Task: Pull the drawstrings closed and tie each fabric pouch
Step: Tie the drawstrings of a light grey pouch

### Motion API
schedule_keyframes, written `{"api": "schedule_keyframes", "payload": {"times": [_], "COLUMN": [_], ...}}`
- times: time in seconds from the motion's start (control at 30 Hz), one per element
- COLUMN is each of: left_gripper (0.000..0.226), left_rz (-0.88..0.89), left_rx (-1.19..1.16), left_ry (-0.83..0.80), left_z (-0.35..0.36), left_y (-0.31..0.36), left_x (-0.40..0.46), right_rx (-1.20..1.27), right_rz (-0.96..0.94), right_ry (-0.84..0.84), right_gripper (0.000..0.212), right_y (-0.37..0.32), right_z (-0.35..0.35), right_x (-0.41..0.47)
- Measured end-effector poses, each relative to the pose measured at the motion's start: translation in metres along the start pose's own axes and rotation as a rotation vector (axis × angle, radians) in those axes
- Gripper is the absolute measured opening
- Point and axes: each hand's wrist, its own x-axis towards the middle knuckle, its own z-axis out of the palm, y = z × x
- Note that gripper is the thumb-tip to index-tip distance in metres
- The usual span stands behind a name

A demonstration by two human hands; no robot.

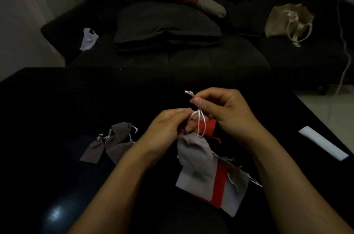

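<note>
Nearest, lay a loose heap of flat pouches (216, 189), grey and red, with white cords trailing right, on the black table (57, 99). Just above, hung the grey pouch (193, 155) in hand, mouth gathered and turned up toward the fingers, body drooping toward the heap. Held at its neck by the left hand (166, 126), fingers curled about the gathered top and pinching one strand of the white drawstring (199, 122). Rose nearly upright from the pouch mouth, that cord, its long axis running up and slightly away to the right hand (220, 111), which pinched the looped end between thumb and forefinger. Probably mid-knot, with the right hand better placed to draw the end through. Left of the hands, sat three darker grey pouches (113, 141), seemingly cinched. Farther right, lay a white strip (323, 142). Beyond, stood a dark sofa (191, 51) with a beige tote bag (289, 21).
</note>
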Motion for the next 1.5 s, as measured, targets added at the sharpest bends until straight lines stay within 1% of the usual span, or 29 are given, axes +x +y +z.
{"api": "schedule_keyframes", "payload": {"times": [0.07,0.17,0.2,0.3,0.4,0.5,0.57,0.63,0.7,0.77,0.83,0.97,1.07,1.13,1.2,1.27,1.37,1.43,1.5], "left_gripper": [0.042,0.025,0.023,0.034,0.042,0.037,0.028,0.019,0.016,0.013,0.012,0.014,0.014,0.014,0.016,0.016,0.015,0.016,0.014], "left_rz": [-0.03,-0.006,0.006,0.003,-0.013,-0.018,-0.021,-0.017,-0.009,0.007,0.015,0.045,0.073,0.103,0.16,0.233,0.383,0.545,0.673], "left_rx": [-0.021,0.075,0.106,0.1,0.046,0.056,-0.023,-0.139,-0.181,-0.197,-0.198,-0.067,0.022,0.082,0.157,0.303,0.499,0.632,0.67], "left_ry": [-0.007,0.019,0.028,0.049,0.129,0.224,0.268,0.301,0.299,0.266,0.223,0.161,0.105,0.098,0.15,0.207,0.302,0.37,0.447], "left_z": [0.003,0.009,0.009,0.007,0.002,0.001,0.001,-0.001,-0.003,-0.003,-0.003,-0.011,-0.018,-0.02,-0.022,-0.023,-0.022,-0.017,-0.01], "left_y": [0.0,-0.001,-0.001,-0.004,-0.004,-0.007,-0.007,-0.007,-0.006,-0.004,-0.002,0.006,0.011,0.011,0.01,0.007,-0.001,-0.005,-0.007], "left_x": [0.001,-0.001,-0.001,-0.001,0.001,0.003,0.005,0.006,0.005,0.003,-0.001,-0.005,-0.008,-0.009,-0.009,-0.007,-0.006,-0.005,-0.006], "right_rx": [0.017,-0.026,-0.044,-0.052,-0.073,-0.072,0.025,0.132,0.176,0.136,0.085,0.025,0.045,0.056,0.071,0.05,0.03,0.054,0.114], "right_rz": [0.022,0.024,0.028,0.075,0.148,0.18,0.237,0.315,0.366,0.377,0.376,0.399,0.43,0.449,0.447,0.426,0.427,0.448,0.485], "right_ry": [-0.025,-0.038,-0.029,0.006,-0.037,-0.023,-0.011,-0.052,-0.113,-0.171,-0.231,-0.25,-0.308,-0.331,-0.304,-0.273,-0.312,-0.348,-0.316], "right_gripper": [0.01,0.01,0.011,0.014,0.021,0.023,0.024,0.03,0.036,0.036,0.032,0.014,0.01,0.01,0.013,0.014,0.013,0.022,0.039], "right_y": [0.001,0.003,0.003,0.001,-0.003,-0.005,-0.006,-0.007,-0.007,-0.006,-0.006,-0.005,-0.005,-0.004,-0.001,0.001,0.001,0.001,0.001], "right_z": [0.001,0.005,0.006,0.003,-0.007,-0.011,-0.009,-0.005,-0.001,0.002,0.003,0.0,-0.002,-0.002,-0.002,-0.003,-0.002,0.0,0.003], "right_x": [0.0,0.0,0.001,0.001,-0.002,-0.003,-0.003,-0.004,-0.005,-0.005,-0.006,-0.007,-0.008,-0.009,-0.007,-0.005,-0.005,-0.006,-0.005]}}
